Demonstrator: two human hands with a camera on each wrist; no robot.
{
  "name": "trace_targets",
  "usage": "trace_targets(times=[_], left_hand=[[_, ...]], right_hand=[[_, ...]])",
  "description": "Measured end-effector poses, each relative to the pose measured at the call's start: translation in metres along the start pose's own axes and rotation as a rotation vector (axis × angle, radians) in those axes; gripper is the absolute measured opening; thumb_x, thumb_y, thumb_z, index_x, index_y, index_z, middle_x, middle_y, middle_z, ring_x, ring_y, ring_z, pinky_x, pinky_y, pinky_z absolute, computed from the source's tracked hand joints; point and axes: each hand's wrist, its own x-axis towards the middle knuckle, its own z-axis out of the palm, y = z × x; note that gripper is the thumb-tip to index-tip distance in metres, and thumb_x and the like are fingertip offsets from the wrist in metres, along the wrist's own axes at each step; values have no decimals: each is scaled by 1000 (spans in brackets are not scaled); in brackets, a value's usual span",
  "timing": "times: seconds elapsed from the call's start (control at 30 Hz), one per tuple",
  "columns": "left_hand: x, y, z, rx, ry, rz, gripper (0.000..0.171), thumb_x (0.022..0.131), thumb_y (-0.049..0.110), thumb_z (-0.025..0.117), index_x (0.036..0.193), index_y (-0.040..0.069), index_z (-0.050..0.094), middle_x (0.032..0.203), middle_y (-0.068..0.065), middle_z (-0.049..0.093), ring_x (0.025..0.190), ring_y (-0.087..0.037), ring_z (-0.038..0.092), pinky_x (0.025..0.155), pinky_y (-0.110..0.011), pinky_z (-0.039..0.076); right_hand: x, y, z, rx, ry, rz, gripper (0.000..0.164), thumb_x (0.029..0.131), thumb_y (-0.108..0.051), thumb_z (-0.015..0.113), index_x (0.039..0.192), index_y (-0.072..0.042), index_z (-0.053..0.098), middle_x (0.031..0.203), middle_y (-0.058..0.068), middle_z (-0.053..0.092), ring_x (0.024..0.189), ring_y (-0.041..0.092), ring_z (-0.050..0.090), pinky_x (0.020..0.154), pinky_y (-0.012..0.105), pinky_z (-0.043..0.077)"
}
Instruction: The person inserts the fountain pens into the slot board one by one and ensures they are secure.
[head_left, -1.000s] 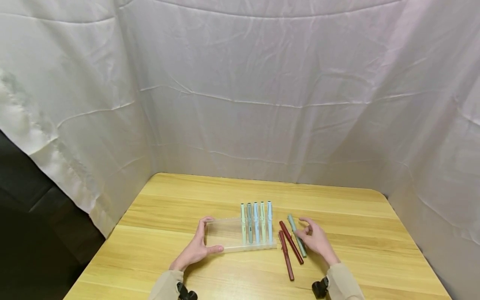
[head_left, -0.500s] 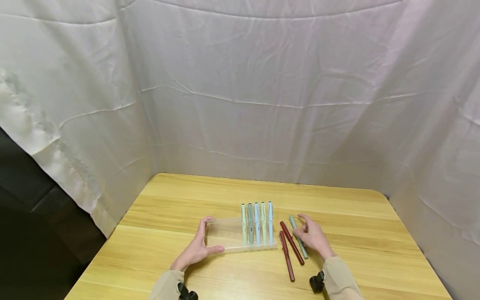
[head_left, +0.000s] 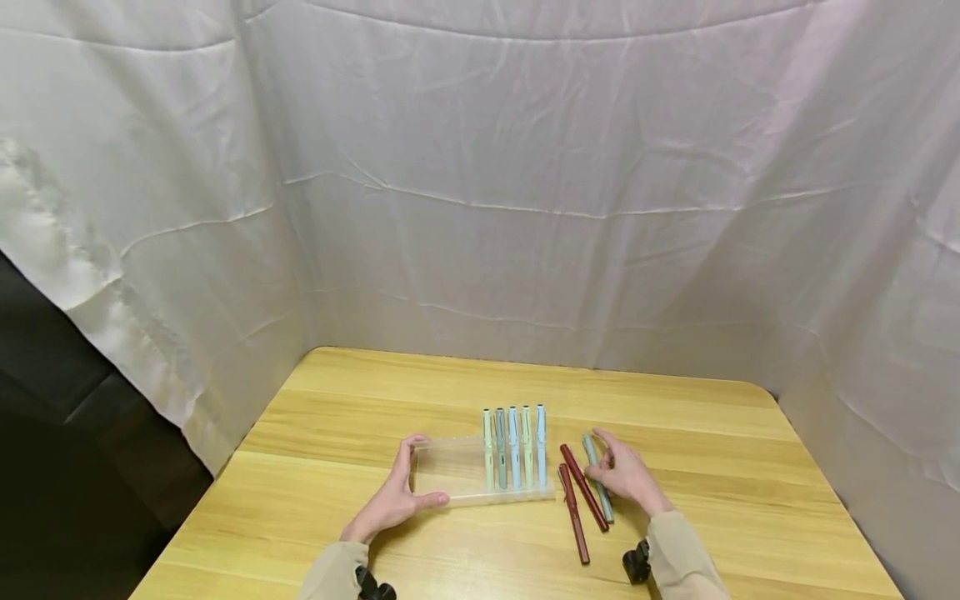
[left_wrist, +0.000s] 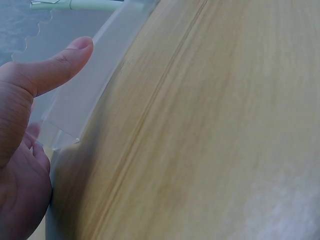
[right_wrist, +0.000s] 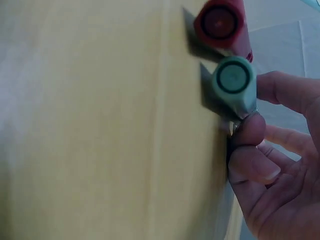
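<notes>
My left hand (head_left: 393, 493) grips the left end of a clear plastic pen tray (head_left: 498, 497), thumb along the front edge and fingers behind it. In the left wrist view the thumb (left_wrist: 65, 62) lies over the tray's scalloped plastic. Several capped pens in light green, grey-green and light blue (head_left: 541, 446) stand side by side at the tray's right. My right hand (head_left: 628, 477) pinches a loose grey-green pen (head_left: 604, 497) low over the table. The right wrist view shows this pen's round end (right_wrist: 233, 77) by the fingertips, with part of its barrel hidden behind them.
Two dark red pens (head_left: 573, 512) (head_left: 584, 487) lie on the wooden table (head_left: 450, 554) between the tray and the right hand. Pale grey curtains (head_left: 480, 208) hang behind the table and along its sides.
The grey-green pen has turned slightly, its far end shifting right, under my right hand. The right hand has moved a little left. My left hand and the tray have stayed put.
</notes>
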Motion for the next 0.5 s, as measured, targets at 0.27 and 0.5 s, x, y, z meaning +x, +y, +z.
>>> trace_targets(times=[0.27, 0.5], left_hand=[[0, 0, 0, -7, 2, 9, 96, 74, 16, 88, 147, 7, 26, 156, -22, 29, 152, -46, 16, 122, -71, 2], [0, 0, 0, -15, -3, 3, 96, 75, 15, 88, 147, 5, 25, 155, -23, 29, 152, -46, 18, 122, -71, 2]], right_hand=[[-1, -5, 2, -16, 0, 1, 70, 93, -11, 68, 154, 0, 34, 76, 3, 53, 57, 11, 47, 49, 22, 42], [-1, -3, 2, -16, 14, -4, 68, 94, -9, 66, 152, 4, 34, 79, 3, 54, 55, 11, 48, 51, 22, 43]])
